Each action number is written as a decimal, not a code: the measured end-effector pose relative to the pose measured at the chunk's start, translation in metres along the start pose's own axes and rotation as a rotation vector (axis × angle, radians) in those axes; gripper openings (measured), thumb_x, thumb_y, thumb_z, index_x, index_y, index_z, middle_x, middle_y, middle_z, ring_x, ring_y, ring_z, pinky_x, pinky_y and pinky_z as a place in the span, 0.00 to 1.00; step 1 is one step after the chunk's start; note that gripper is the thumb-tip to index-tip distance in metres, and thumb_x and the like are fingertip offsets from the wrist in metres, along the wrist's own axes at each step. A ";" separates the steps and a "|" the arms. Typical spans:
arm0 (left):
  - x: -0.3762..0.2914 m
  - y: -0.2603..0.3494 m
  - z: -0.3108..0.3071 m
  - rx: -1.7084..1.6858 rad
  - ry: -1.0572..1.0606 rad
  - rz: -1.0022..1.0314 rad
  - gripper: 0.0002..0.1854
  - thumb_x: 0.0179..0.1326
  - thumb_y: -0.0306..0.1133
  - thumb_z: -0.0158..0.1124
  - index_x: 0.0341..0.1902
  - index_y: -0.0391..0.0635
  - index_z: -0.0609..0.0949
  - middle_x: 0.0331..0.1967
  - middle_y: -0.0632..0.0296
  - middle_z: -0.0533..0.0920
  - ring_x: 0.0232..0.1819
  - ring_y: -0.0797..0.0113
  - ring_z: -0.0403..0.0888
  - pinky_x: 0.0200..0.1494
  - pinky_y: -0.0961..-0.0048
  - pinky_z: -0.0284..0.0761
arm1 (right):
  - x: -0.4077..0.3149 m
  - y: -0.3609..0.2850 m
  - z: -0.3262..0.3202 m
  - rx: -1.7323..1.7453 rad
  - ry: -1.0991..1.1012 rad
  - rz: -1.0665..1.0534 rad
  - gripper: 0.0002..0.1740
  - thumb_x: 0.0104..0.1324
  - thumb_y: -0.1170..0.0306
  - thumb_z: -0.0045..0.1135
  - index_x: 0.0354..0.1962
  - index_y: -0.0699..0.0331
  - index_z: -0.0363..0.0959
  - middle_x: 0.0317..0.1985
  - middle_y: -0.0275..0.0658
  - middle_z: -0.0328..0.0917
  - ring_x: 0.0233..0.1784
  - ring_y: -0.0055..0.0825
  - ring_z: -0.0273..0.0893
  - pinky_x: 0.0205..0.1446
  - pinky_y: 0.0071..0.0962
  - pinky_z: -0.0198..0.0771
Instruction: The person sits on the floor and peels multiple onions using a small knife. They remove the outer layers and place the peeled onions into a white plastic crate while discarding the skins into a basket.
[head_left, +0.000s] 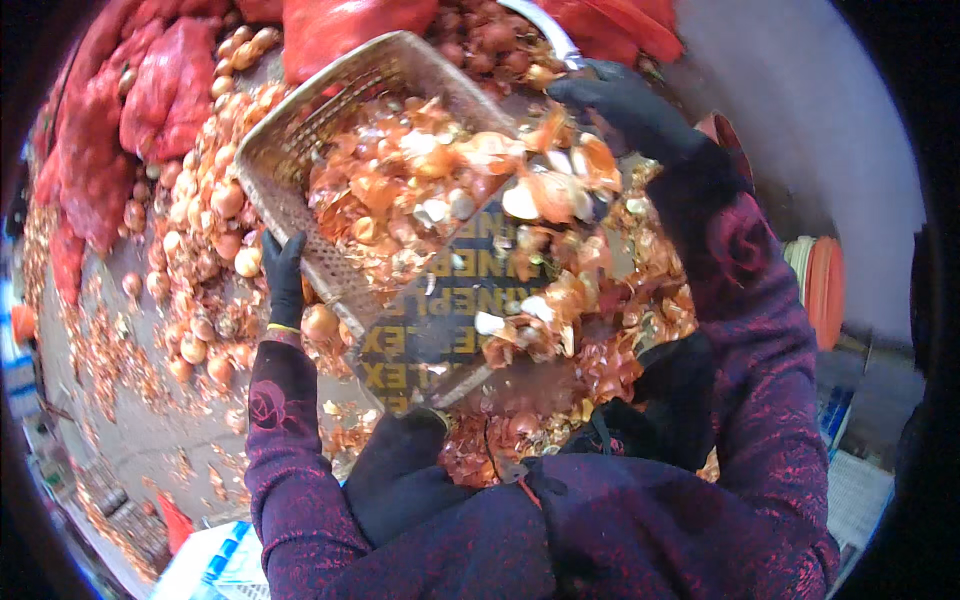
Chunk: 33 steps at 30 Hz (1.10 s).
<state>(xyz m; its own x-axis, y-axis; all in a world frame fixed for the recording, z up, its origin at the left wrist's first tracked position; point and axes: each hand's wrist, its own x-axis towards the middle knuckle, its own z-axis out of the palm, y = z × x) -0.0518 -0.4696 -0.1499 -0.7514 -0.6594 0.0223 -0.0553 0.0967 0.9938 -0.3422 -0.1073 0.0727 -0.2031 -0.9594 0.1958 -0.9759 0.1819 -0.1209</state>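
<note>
My left hand (285, 281), in a dark glove, grips the left rim of a plastic crate (281, 127). Loose onion skins and bits of onion fill part of this tilted crate. My right hand (619, 105), also gloved, is beyond the crate's right corner. From its fingers a pale curved blade (551, 30) extends up and left; the handle is hidden in the glove. Blurred onion skins and white trimmings (551, 195) lie or fall between that hand and a dark board (450, 330) with yellow lettering, in front of my knees.
Onions and skins (217, 202) are heaped on the floor to the left. Red mesh sacks (169, 90) stand behind and at the left. More skins (660, 255) cover the ground at right, near a pale wall (810, 120) and round orange and cream objects (817, 292).
</note>
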 end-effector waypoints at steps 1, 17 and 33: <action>0.004 -0.001 -0.002 -0.010 0.000 -0.045 0.22 0.50 0.33 0.61 0.48 0.38 0.69 0.40 0.60 0.74 0.38 0.70 0.70 0.43 0.73 0.67 | -0.026 -0.013 -0.026 0.024 0.040 0.055 0.12 0.60 0.65 0.48 0.37 0.64 0.74 0.33 0.38 0.74 0.35 0.26 0.72 0.37 0.26 0.66; -0.157 0.180 0.160 0.276 -0.883 0.032 0.24 0.54 0.36 0.62 0.53 0.41 0.71 0.35 0.62 0.77 0.34 0.74 0.74 0.38 0.78 0.70 | -0.377 -0.199 -0.155 1.067 0.753 1.257 0.09 0.60 0.65 0.51 0.33 0.59 0.63 0.27 0.36 0.76 0.11 0.12 0.58 0.12 0.13 0.53; -0.298 0.009 0.111 0.603 -0.381 -0.776 0.36 0.48 0.53 0.61 0.54 0.37 0.68 0.47 0.43 0.72 0.48 0.52 0.72 0.49 0.61 0.66 | -0.351 -0.190 -0.077 1.324 0.767 1.438 0.08 0.59 0.69 0.50 0.37 0.60 0.64 0.26 0.42 0.75 0.11 0.11 0.58 0.14 0.12 0.53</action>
<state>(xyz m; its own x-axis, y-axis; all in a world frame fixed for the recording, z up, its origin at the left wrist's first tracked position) 0.0988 -0.1899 -0.1602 -0.5214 -0.4317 -0.7361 -0.8487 0.1723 0.5001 -0.0912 0.2114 0.1018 -0.9073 0.0084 -0.4204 0.4202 -0.0192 -0.9072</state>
